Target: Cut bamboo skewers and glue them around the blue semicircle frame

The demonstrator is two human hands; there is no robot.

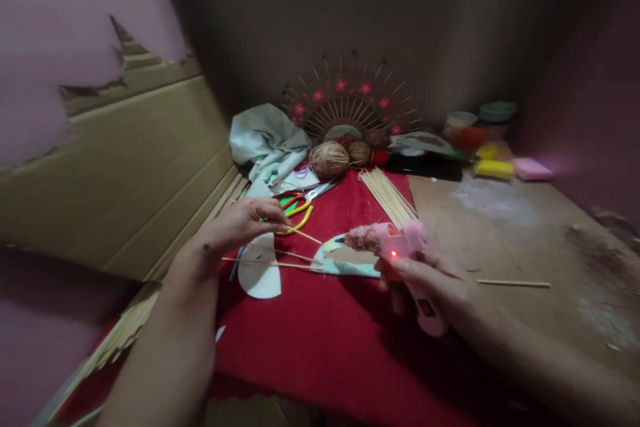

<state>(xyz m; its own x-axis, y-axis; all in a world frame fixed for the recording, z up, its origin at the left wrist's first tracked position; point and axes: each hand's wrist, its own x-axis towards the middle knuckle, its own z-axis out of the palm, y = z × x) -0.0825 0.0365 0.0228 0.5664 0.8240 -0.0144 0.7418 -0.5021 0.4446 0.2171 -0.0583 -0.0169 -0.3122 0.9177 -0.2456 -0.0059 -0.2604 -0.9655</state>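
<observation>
My left hand [260, 217] pinches a thin wooden stick [306, 235], whose far end reaches the curved rim of a pale, semicircular card piece [345, 268]. Two more sticks [295, 265] run leftward from that rim. In my right hand [425, 273] is a pink hot glue gun [400, 237] with a red light glowing on its side. Its dark nozzle points left, close above the card piece near the stick's end; whether it touches cannot be made out. Under the sticks lies a white half-round piece [261, 273] on the red cloth [300, 333].
A bundle of sticks [387, 195] lies behind the glue gun, and one loose stick [514, 283] is at right. Scissors [300, 203], twine balls [330, 159], crumpled cloth [270, 137] and a flowered fan-shaped craft [345, 97] stand behind. Cardboard [125, 167] borders the left.
</observation>
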